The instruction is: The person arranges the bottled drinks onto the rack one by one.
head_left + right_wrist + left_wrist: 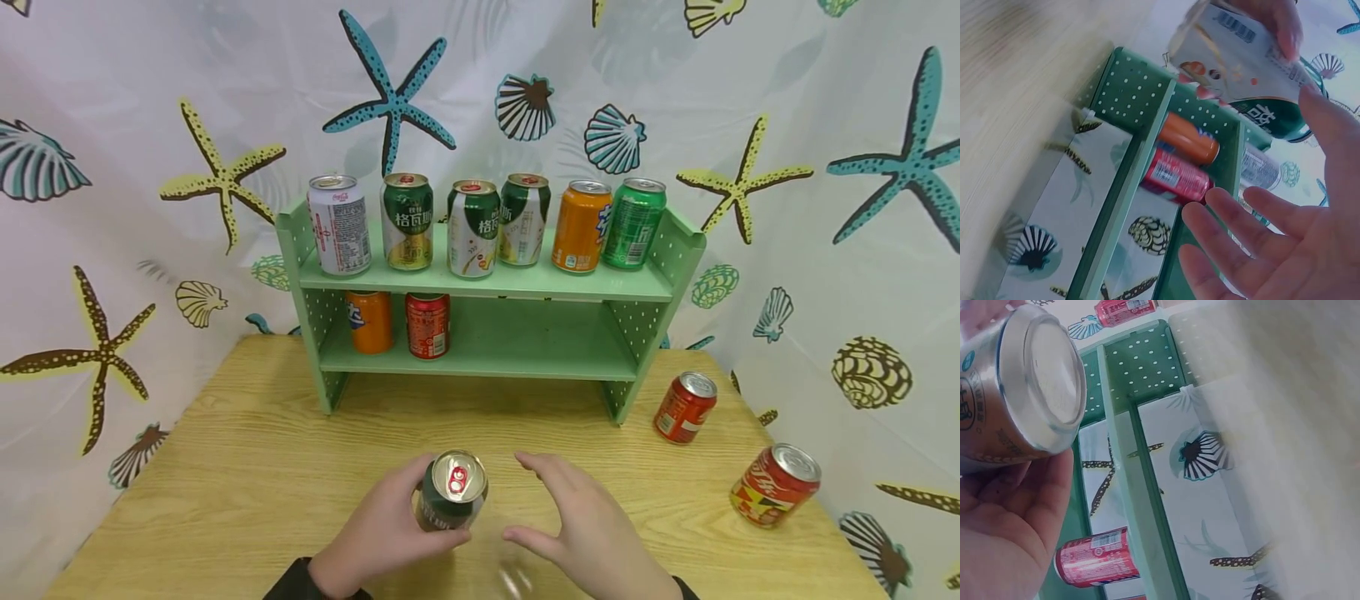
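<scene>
In the head view a dark green and white drink can (452, 492) with a gold top and red tab is gripped by my left hand (393, 525), fingers and thumb around its side. The left wrist view shows the silver bottom of this can (1047, 375), so it is held off the table. My right hand (581, 525) is apart from the can, to its right, with fingers spread and thumb out. In the right wrist view the palm side of this right hand (1272, 250) shows nothing held, and the can (1247, 69) is above its fingers.
A green two-tier shelf (480, 287) stands at the back of the wooden table (225, 467). Several cans stand on top; an orange can (370, 323) and a red can (428, 327) are below. Two more red cans (685, 408) (775, 485) stand at the right.
</scene>
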Demonstrator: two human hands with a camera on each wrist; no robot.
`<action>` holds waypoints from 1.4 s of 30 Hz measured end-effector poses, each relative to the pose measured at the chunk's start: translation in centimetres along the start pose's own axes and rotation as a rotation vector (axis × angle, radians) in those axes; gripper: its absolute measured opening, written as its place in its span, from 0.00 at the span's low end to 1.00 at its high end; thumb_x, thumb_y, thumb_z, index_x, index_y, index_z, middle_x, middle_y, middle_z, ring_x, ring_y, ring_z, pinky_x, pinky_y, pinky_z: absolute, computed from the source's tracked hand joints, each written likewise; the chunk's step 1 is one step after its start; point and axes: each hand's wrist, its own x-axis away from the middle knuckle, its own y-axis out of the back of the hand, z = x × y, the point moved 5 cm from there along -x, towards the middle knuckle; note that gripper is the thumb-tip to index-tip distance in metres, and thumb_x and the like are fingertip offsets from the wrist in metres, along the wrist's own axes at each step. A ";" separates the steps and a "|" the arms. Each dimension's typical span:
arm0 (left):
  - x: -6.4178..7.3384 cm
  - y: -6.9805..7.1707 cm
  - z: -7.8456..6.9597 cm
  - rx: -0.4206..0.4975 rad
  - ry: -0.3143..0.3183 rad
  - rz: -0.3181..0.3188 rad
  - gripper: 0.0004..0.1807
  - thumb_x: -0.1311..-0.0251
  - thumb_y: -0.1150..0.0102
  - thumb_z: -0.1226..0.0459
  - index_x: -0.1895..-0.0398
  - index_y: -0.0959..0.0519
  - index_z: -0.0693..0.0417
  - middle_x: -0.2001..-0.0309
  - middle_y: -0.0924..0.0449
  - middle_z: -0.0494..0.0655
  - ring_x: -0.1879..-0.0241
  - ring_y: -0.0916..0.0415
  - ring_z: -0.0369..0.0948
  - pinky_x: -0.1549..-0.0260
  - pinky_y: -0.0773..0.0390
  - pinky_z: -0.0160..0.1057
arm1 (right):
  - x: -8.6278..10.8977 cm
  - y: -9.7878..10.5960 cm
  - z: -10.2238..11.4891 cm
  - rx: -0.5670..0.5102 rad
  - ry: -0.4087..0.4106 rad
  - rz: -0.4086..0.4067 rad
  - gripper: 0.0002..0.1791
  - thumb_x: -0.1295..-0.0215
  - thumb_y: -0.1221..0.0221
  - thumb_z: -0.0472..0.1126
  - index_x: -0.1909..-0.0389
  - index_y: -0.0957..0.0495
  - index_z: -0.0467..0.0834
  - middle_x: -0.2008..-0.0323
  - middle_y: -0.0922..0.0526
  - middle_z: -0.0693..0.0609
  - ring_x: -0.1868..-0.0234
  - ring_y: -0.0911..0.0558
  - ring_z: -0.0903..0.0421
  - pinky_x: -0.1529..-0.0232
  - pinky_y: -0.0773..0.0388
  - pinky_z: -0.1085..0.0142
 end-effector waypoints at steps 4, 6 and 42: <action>-1.0 0.5 -0.3 0.006 -0.010 -0.022 0.35 0.52 0.18 0.53 0.39 0.24 0.37 0.46 0.17 0.30 0.48 0.18 0.34 0.48 0.18 0.42 | 0.4 0.3 -0.8 0.035 -0.012 -0.031 0.37 0.39 0.31 0.64 0.35 0.24 0.46 0.43 0.17 0.55 0.43 0.16 0.54 0.44 0.17 0.54; -1.5 0.6 -0.3 0.012 -0.010 -0.024 0.35 0.50 0.18 0.52 0.38 0.24 0.39 0.45 0.16 0.33 0.47 0.18 0.35 0.48 0.18 0.43 | 0.6 0.4 -1.2 0.045 -0.020 -0.042 0.35 0.40 0.29 0.60 0.36 0.23 0.46 0.44 0.17 0.55 0.44 0.16 0.54 0.44 0.17 0.55; -10.8 2.4 1.2 -0.031 0.187 -0.165 0.38 0.48 0.20 0.52 0.34 0.26 0.48 0.41 0.18 0.47 0.40 0.21 0.47 0.39 0.22 0.53 | 2.8 1.0 -4.4 -0.006 -0.276 0.019 0.29 0.39 0.26 0.49 0.39 0.22 0.50 0.45 0.17 0.58 0.47 0.16 0.56 0.49 0.15 0.57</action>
